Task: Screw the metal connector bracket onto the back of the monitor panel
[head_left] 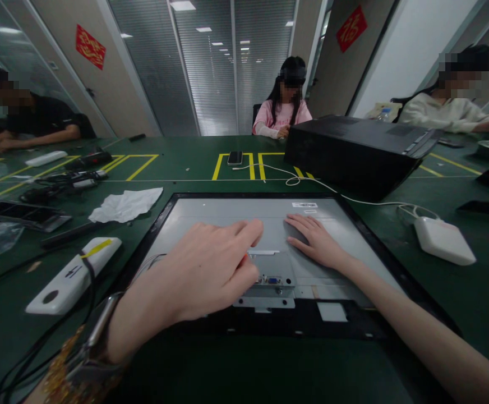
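A flat metal panel in a black frame lies on the green table, with a small metal box carrying a blue port near its front edge. My left hand is over the panel's left and middle part, its fingers curled together beside the metal box; what they hold, if anything, is hidden. A watch and a beaded bracelet are on that wrist. Flat on the right part of the panel, below a white label, my right hand rests with fingers spread and nothing in it.
Left of the panel are a white power strip, a crumpled tissue and black cables. A big black box stands behind right; a white adapter with its cable lies right. Several people sit around the table.
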`<action>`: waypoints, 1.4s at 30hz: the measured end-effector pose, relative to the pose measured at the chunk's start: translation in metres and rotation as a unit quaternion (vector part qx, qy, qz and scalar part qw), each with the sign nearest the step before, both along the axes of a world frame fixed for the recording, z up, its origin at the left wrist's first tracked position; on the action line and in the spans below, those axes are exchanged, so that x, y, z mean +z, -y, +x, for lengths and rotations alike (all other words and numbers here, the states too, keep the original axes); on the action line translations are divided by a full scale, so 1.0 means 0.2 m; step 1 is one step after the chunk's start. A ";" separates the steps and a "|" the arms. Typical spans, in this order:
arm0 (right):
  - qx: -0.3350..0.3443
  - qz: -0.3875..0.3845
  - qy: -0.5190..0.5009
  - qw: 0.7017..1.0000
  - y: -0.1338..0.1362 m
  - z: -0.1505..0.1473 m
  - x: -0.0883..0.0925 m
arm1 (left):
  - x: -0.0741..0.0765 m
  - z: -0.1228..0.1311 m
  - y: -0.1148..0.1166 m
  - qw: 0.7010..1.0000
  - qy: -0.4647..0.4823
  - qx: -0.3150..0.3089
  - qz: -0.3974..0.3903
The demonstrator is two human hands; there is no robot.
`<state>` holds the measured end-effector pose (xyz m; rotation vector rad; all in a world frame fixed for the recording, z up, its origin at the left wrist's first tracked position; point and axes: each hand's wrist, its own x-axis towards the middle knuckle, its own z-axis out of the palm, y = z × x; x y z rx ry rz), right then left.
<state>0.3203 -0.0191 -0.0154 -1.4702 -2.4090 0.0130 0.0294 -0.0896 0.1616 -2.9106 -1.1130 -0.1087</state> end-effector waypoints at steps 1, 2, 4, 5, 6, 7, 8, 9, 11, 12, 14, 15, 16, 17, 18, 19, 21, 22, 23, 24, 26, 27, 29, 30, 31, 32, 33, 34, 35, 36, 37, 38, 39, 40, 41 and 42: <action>0.000 0.000 0.000 1.000 0.00 0.00 0.00 | 0.00 0.00 0.00 1.000 -0.005 0.003 -0.003; -0.001 0.000 0.000 1.000 0.00 0.00 0.00 | 0.00 0.00 0.00 1.000 -0.012 0.009 -0.002; -0.001 0.000 0.001 1.000 0.00 0.00 0.00 | -0.01 0.01 0.00 0.999 -0.031 0.034 0.018; -0.002 -0.001 0.002 1.000 0.00 0.00 0.00 | -0.01 0.02 -0.01 0.998 -0.044 0.046 0.031; -0.002 -0.002 0.002 1.000 0.00 0.00 0.00 | -0.01 0.02 -0.01 0.996 -0.056 0.052 0.041; -0.003 -0.003 0.003 1.000 0.00 0.00 0.01 | -0.02 0.02 -0.02 0.995 -0.067 0.054 0.048; -0.004 -0.005 0.003 1.000 0.01 0.00 0.01 | -0.02 0.02 -0.02 0.995 -0.076 0.051 0.050; -0.004 -0.007 0.003 1.000 0.01 0.00 0.01 | -0.02 0.02 -0.02 0.994 -0.080 0.046 0.050; -0.004 -0.009 0.000 1.000 0.01 0.00 0.01 | -0.02 0.02 -0.03 0.996 -0.075 0.037 0.044; -0.003 -0.009 -0.003 1.000 0.01 0.00 0.01 | -0.02 0.01 -0.03 0.996 -0.066 0.034 0.041; -0.002 -0.008 -0.007 1.000 0.01 0.00 0.01 | -0.02 0.01 -0.03 0.998 -0.044 0.028 0.038; -0.001 -0.007 -0.008 1.000 0.01 0.00 0.01 | -0.03 0.01 -0.03 0.998 -0.033 0.025 0.037; -0.001 -0.007 -0.008 1.000 0.01 0.00 0.01 | -0.03 0.01 -0.03 0.999 -0.024 0.021 0.036; -0.001 -0.006 -0.008 1.000 0.01 0.00 0.01 | -0.03 0.01 -0.03 0.999 -0.015 0.018 0.032; -0.001 -0.005 -0.008 1.000 0.01 0.00 0.01 | -0.03 0.01 -0.03 1.000 -0.007 0.015 0.026; 0.000 -0.004 -0.009 1.000 0.01 0.00 0.01 | -0.02 0.01 -0.03 1.000 0.000 0.012 0.017; 0.001 -0.002 -0.010 1.000 0.00 0.00 0.00 | -0.02 0.01 -0.02 1.000 0.008 0.004 -0.004; 0.002 -0.001 -0.010 1.000 0.00 0.00 0.00 | -0.02 0.01 -0.02 1.000 0.010 -0.002 -0.012; 0.002 0.000 -0.009 1.000 0.00 0.01 0.00 | -0.01 0.01 -0.01 1.000 0.009 -0.007 -0.018; 0.003 0.000 -0.008 1.000 0.00 0.01 0.00 | -0.01 0.02 -0.01 1.000 0.007 -0.012 -0.019; 0.003 0.002 -0.007 1.000 0.00 0.01 0.00 | -0.01 0.03 -0.01 1.000 0.002 -0.017 -0.009; 0.004 0.002 -0.007 1.000 0.00 0.01 0.00 | -0.01 0.03 -0.01 1.000 -0.003 -0.012 0.001; 0.006 0.002 -0.009 1.000 0.00 0.01 0.00 | -0.02 0.04 -0.01 0.999 -0.017 0.015 0.034; 0.007 0.002 -0.010 1.000 0.00 0.01 0.00 | -0.03 0.05 -0.02 0.998 -0.029 0.033 0.051; 0.007 0.001 -0.011 1.000 0.00 0.01 0.00 | -0.03 0.05 -0.02 0.995 -0.046 0.050 0.067; 0.007 0.000 -0.010 1.000 0.00 0.01 0.00 | -0.04 0.05 -0.02 0.993 -0.063 0.061 0.079; 0.007 0.000 -0.010 1.000 0.00 0.01 0.00 | -0.04 0.05 -0.02 0.991 -0.078 0.062 0.086; 0.007 0.000 -0.010 1.000 0.00 0.01 0.00 | -0.04 0.06 -0.02 0.991 -0.086 0.055 0.088; 0.007 0.000 -0.010 1.000 0.00 0.01 0.00 | -0.04 0.06 -0.01 0.992 -0.085 0.043 0.087; 0.007 0.001 -0.011 1.000 0.00 0.01 0.00 | -0.04 0.05 -0.01 0.993 -0.076 0.030 0.084; 0.007 0.002 -0.013 1.000 0.00 0.01 -0.01 | -0.04 0.05 -0.01 0.995 -0.063 0.019 0.081; 0.008 0.002 -0.013 1.000 0.00 0.01 0.00 | -0.04 0.05 0.00 0.996 -0.050 0.015 0.078; 0.007 0.002 -0.013 1.000 0.00 0.01 0.00 | -0.04 0.05 0.00 0.996 -0.038 0.014 0.076; 0.007 0.002 -0.011 1.000 0.00 0.01 0.00 | -0.04 0.05 0.01 0.997 -0.030 0.015 0.076; 0.006 0.001 -0.010 1.000 0.00 0.01 0.00 | -0.04 0.06 0.01 0.997 -0.025 0.017 0.075; 0.005 0.001 -0.010 1.000 0.00 0.00 0.00 | -0.04 0.06 0.01 0.997 -0.023 0.019 0.074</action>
